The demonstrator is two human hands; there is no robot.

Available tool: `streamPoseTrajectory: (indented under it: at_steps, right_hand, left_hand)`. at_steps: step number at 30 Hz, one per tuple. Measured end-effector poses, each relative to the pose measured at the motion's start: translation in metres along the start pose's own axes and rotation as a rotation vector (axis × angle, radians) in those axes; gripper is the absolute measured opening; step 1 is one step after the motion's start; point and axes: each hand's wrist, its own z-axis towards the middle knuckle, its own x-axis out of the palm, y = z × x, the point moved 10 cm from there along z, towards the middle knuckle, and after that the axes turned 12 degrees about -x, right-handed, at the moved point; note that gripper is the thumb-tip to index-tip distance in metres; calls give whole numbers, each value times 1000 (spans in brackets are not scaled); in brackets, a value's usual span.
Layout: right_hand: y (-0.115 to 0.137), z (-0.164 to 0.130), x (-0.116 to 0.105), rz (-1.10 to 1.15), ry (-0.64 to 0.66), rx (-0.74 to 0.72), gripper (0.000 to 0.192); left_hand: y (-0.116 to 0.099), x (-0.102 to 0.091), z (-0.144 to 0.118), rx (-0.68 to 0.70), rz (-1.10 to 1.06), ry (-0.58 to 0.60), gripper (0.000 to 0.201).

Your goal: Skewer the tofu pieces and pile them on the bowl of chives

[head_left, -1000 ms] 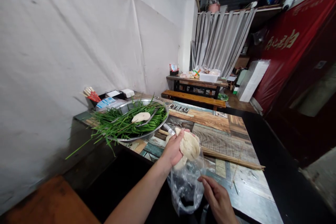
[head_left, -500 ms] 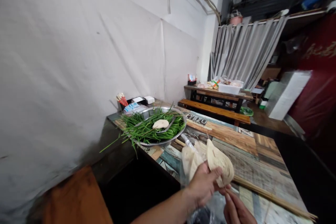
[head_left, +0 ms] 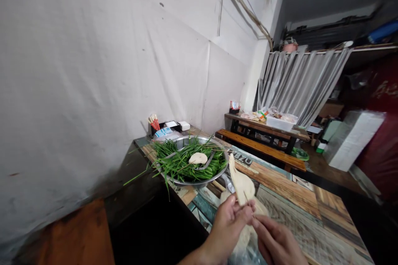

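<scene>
- While my left hand (head_left: 229, 224) pinches the pale flat piece (head_left: 244, 183) by its near end, its long axis slants up and away from me.
- My right hand (head_left: 278, 237), just beside, grips a thin stick (head_left: 247, 198) that crosses the piece's lower part.
- The metal bowl (head_left: 199, 183) beyond holds long greens (head_left: 177, 158) and another pale slice (head_left: 198, 158).

Lettering (head_left: 241, 157) on the tabletop (head_left: 287, 199) seems to include "BZ"; characters (head_left: 387, 88) on the red banner (head_left: 388, 140) are blurred.

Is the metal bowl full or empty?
Full: green stalks heap across the metal bowl, some hanging over its rim.
</scene>
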Motion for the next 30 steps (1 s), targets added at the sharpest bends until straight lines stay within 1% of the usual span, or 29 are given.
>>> streamPoseTrajectory:
  at_steps: [1, 2, 4, 6, 7, 10, 13, 15, 16, 17, 18, 19, 20, 21, 22, 24, 25, 26, 27, 28, 30]
  right_hand:
    - [9, 16, 12, 19, 71, 2, 43]
    - [16, 32, 22, 8, 111, -2, 41]
    - [23, 69, 39, -92, 136, -5, 35]
    - [23, 106, 58, -170, 148, -1, 30]
    - [20, 123, 69, -209, 160, 5, 29]
    - [10, 165, 101, -364, 210, 36, 32]
    - [14, 185, 130, -544, 285, 29, 32]
    - [28, 189, 136, -665, 304, -19, 31]
    - [37, 188, 131, -723, 296, -53, 31]
    - [46, 187, 120, -775, 281, -87, 32]
    - [54, 184, 104, -823, 262, -115, 33]
    - [58, 180, 81, -864, 245, -130, 36]
    - [58, 174, 53, -897, 235, -128, 39]
    - [52, 165, 20, -927, 229, -101, 42]
    - [42, 153, -15, -956, 222, -63, 42]
    - [9, 117, -87, -1014, 215, 38, 37]
    - [-10, 94, -118, -1043, 210, 87, 29]
    - [-31, 70, -143, -1067, 213, 130, 21]
    - [-51, 46, -162, -1086, 221, 162, 16]
    - [-71, 24, -174, -1100, 234, 186, 14]
    - [-102, -12, -186, -1122, 251, 203, 11]
  left_hand:
    - [-1, -15, -4, 47, 27, -53, 48]
    - [-1, -31, -7, 87, 58, -118, 49]
    - [4, -62, -14, 137, 123, -233, 48]
    - [10, -84, -18, 152, 172, -288, 46]
    - [13, -91, -20, 154, 190, -292, 45]
    - [20, -103, -21, 150, 234, -263, 39]
    - [33, -107, -17, 101, 245, -213, 34]
    - [40, -104, -14, 76, 234, -183, 33]
    - [42, -102, -13, 74, 229, -176, 33]
    - [42, -100, -12, 74, 228, -178, 33]
    - [41, -97, -11, 71, 232, -185, 33]
    - [40, -94, -10, 59, 243, -196, 32]
    - [39, -90, -7, 40, 266, -208, 32]
    - [38, -85, -3, 16, 302, -209, 31]
    - [37, -79, 3, -6, 359, -198, 29]
    - [35, -62, 16, -20, 525, -143, 26]
    - [35, -52, 23, -12, 618, -105, 24]
    - [35, -42, 29, 3, 708, -64, 23]
    - [38, -32, 35, 21, 790, -24, 23]
    - [41, -24, 40, 40, 860, 11, 22]
    - [49, -13, 50, 67, 973, 55, 21]
